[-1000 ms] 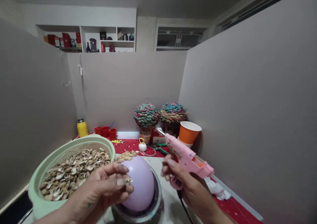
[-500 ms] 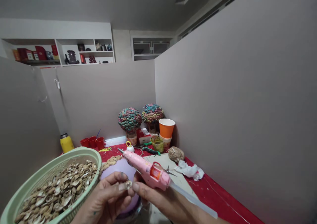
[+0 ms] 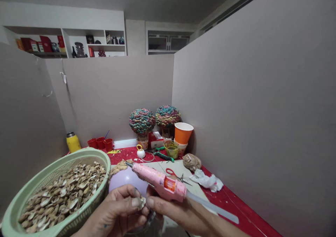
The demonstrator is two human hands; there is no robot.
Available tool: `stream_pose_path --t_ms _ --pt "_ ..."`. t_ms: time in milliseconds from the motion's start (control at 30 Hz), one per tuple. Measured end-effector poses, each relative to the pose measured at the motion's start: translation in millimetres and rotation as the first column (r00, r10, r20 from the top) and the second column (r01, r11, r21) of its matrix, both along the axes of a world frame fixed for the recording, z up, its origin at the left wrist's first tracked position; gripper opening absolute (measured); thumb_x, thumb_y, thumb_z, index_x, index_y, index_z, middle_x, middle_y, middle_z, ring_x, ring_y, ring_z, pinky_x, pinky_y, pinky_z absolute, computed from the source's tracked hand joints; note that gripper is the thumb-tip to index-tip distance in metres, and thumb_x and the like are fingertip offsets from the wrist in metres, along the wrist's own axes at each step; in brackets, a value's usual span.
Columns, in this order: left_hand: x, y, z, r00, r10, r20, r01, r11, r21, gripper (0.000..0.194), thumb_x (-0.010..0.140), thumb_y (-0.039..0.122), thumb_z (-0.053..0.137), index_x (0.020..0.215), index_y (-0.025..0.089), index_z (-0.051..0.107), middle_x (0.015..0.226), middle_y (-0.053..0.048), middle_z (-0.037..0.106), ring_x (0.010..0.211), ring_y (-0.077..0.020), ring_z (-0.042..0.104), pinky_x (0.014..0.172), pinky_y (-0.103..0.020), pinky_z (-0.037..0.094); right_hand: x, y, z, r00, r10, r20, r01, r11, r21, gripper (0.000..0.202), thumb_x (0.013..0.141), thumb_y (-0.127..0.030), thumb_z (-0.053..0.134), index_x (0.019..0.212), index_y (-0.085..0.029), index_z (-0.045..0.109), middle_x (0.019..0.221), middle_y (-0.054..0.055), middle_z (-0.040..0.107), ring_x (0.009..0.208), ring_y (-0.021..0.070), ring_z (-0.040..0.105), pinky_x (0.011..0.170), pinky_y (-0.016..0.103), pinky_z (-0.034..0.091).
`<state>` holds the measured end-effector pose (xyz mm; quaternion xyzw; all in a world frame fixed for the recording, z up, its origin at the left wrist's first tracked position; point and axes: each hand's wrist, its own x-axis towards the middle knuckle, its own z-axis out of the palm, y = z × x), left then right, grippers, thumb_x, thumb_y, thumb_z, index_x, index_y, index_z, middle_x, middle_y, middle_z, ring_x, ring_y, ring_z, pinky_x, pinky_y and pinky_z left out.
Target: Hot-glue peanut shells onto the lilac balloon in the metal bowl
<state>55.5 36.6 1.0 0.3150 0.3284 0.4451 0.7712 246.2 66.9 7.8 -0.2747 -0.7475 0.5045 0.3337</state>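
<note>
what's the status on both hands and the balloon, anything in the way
Left hand pinching shell piece. Right hand gripping pink glue gun. Lilac balloon: peanut shells along far edge; hands and gun partly block view.

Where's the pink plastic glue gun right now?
Head view, lower middle: the pink plastic glue gun is in the person's right hand, nozzle pointing left, partly in front of the pale purple round balloon.

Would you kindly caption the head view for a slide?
Left hand pinches a shell piece near a lilac balloon; right hand holds a pink glue gun.
</note>
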Motion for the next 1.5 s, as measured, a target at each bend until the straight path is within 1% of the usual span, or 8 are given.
stream_pose_path --t_ms 333,633,933,1067,1233,1367,1433,1500 --pt "0 -3 -4.2 0.999 -0.04 0.016 0.039 0.998 0.049 0.016 0.068 0.017 0.085 0.073 0.014 0.07 0.07 -0.006 0.068 0.065 -0.013 0.061 0.065 -0.024 0.049 7 2 -3.9 0.995 0.067 0.068 -0.074 0.992 0.106 0.024 0.089 -0.039 0.053 0.078 -0.018 0.058 0.069 -0.002 0.052 0.063 0.012 0.048 0.057 0.023 0.039" --pt "-2 -2 -9.1 0.993 -0.01 -0.116 0.024 0.993 0.119 0.018 0.068 0.019 0.085 0.075 0.016 0.069 0.076 -0.006 0.07 0.071 -0.0152 0.062 0.072 -0.028 0.049 1 0 0.2 0.991 -0.081 0.103 0.052 0.965 0.259 0.021 0.083 -0.029 0.057 0.065 -0.02 0.049 0.062 -0.005 0.045 0.057 0.0111 0.041 0.051 0.022 0.034" --pt "11 -8 -14.5 0.96 0.237 -0.152 -0.2 0.954 0.224 0.029 0.053 0.026 0.093 0.068 0.019 0.07 0.07 -0.002 0.068 0.068 -0.018 0.062 0.07 -0.029 0.048 -1 9 -35.7 0.995 -0.087 -0.049 0.098 0.765 0.636 0.033 0.09 -0.043 0.049 0.066 -0.023 0.039 0.067 -0.001 0.047 0.062 0.0152 0.044 0.06 0.03 0.035" --pt "10 -8 -12.8 0.973 0.199 -0.114 -0.174 0.964 0.199 0.026 0.057 0.024 0.091 0.07 0.018 0.07 0.07 -0.003 0.068 0.067 -0.0162 0.061 0.07 -0.028 0.049 -4 2 -28.4 0.988 -0.131 -0.079 0.153 0.852 0.501 0.031 0.087 -0.038 0.054 0.065 -0.023 0.038 0.066 -0.003 0.044 0.06 0.0137 0.042 0.057 0.028 0.035" --pt "4 -9 -4.0 1.0 0.001 -0.007 0.0 0.996 0.086 0.023 0.064 0.017 0.087 0.078 0.017 0.069 0.077 -0.004 0.067 0.068 -0.0136 0.062 0.07 -0.027 0.052 -4 -11 -9.0 0.994 -0.032 -0.107 0.043 0.993 0.11 0.029 0.09 -0.042 0.053 0.073 -0.019 0.053 0.065 -0.003 0.05 0.057 0.0106 0.045 0.054 0.023 0.039" --pt "5 -12 0.0 0.999 -0.015 0.032 0.013 0.998 0.067 0.024 0.065 0.016 0.087 0.08 0.017 0.067 0.077 -0.003 0.066 0.071 -0.014 0.063 0.07 -0.026 0.052 -7 -10 -14.7 0.956 0.096 -0.278 -0.141 0.979 -0.146 0.041 0.085 -0.057 0.06 0.08 -0.017 0.054 0.07 -0.002 0.053 0.06 0.0089 0.047 0.058 0.022 0.041" --pt "6 -12 1.1 1.0 0.004 0.023 -0.005 0.998 0.058 0.025 0.064 0.017 0.087 0.079 0.017 0.067 0.077 -0.004 0.066 0.071 -0.0144 0.063 0.072 -0.027 0.051 -10 -6 -21.0 0.952 0.117 -0.283 -0.16 0.978 -0.136 0.042 0.086 -0.058 0.059 0.08 -0.017 0.053 0.069 -0.002 0.053 0.058 0.0087 0.047 0.057 0.021 0.041" --pt "7 -13 1.2 0.999 0.04 0.001 -0.04 0.998 0.057 0.026 0.062 0.018 0.088 0.077 0.017 0.067 0.077 -0.003 0.066 0.071 -0.0143 0.062 0.073 -0.028 0.051 -12 -1 -27.1 0.966 0.039 -0.255 -0.014 0.995 0.099 0.036 0.091 -0.053 0.054 0.081 -0.018 0.053 0.067 -0.003 0.051 0.054 0.0091 0.046 0.051 0.021 0.04"
